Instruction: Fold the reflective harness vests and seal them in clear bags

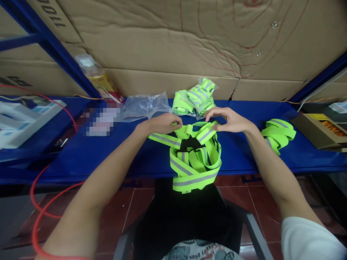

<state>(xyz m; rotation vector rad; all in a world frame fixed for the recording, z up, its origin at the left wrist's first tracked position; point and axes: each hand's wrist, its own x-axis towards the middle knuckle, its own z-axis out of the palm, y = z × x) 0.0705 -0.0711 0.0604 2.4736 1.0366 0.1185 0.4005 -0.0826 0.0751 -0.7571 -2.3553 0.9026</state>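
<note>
A neon-yellow reflective strap vest with grey stripes lies loosely bunched at the front of the blue table, its lower straps hanging over the edge. Inside its loops shows a black patch. My left hand pinches the upper left straps, fingers bent and partly hidden. On the upper right, my right hand holds a striped strap between thumb and fingers. Just behind the hands sit folded vests in clear plastic bags. Another bundle of neon straps rests on the table to the right of my right hand.
An empty clear plastic bag lies behind my left hand, near a bottle with a yellow and red label. At right stands an open cardboard box. A red hose curls at left. Cardboard backs the table.
</note>
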